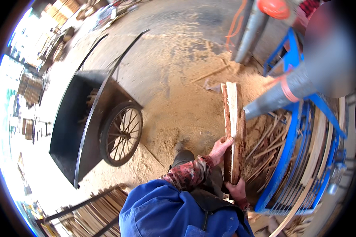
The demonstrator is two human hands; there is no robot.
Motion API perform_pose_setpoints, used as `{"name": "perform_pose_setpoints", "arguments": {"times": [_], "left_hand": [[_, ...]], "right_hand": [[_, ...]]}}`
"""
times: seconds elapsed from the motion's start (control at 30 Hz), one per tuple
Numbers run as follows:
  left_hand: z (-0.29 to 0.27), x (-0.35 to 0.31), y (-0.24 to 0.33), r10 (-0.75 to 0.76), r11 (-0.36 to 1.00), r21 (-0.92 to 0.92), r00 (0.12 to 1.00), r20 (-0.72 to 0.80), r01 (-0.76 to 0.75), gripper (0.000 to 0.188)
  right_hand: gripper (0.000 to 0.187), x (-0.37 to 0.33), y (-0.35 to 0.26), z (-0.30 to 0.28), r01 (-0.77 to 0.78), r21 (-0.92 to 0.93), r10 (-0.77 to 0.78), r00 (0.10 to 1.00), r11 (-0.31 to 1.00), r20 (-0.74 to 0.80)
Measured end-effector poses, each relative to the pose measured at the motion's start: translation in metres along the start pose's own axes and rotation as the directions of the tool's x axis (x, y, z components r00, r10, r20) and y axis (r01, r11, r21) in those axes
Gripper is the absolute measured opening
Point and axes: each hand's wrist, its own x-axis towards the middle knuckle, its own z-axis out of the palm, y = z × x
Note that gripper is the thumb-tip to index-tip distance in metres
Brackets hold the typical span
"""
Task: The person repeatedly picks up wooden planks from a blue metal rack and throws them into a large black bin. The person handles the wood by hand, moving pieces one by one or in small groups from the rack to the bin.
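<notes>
A bundle of long wooden slabs (235, 118), pale on the sawn faces and reddish-brown along the bark edges, stands out in front of my body. Around its left side, about mid-length, my left hand (220, 150) is closed with the thumb on top. My right hand (237, 190) grips the near end from the right, its fingers partly hidden under the wood. Just right of the bundle are a grey duct pipe (277, 94) with a pink band and a heap of thin offcuts (269, 146).
A black metal cart (85, 122) with a spoked wheel and two long handles stands at left. On the right is a blue slatted frame (279, 177) holding wooden strips. Sawdust (178, 98) covers the floor. Stacked boards (95, 213) lie at lower left.
</notes>
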Motion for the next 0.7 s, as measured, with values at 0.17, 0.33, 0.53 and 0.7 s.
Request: {"name": "perform_pose_setpoints", "arguments": {"times": [0.17,0.33,0.53,0.7], "left_hand": [[-0.063,-0.007,0.028,0.028,0.998,0.055,0.985,-0.172,-0.019,0.066],[-0.113,-0.032,0.097,0.349,0.937,0.064,0.915,-0.203,-0.343,0.059],[-0.172,-0.079,0.208,0.563,0.806,0.135,0.677,-0.474,-0.576,0.050],[-0.237,-0.147,0.303,0.694,0.641,0.212,0.439,-0.571,-0.737,0.045]], "right_hand": [[0.053,0.031,-0.021,0.051,0.058,-0.145,-0.053,0.998,0.988,0.037],[0.052,0.066,-0.078,0.115,0.047,-0.321,-0.002,0.991,0.946,0.137],[0.072,0.110,-0.171,0.207,0.270,-0.307,-0.116,0.891,0.913,0.438],[0.076,0.130,-0.207,0.276,0.414,-0.015,-0.322,0.729,0.910,0.604]]}}
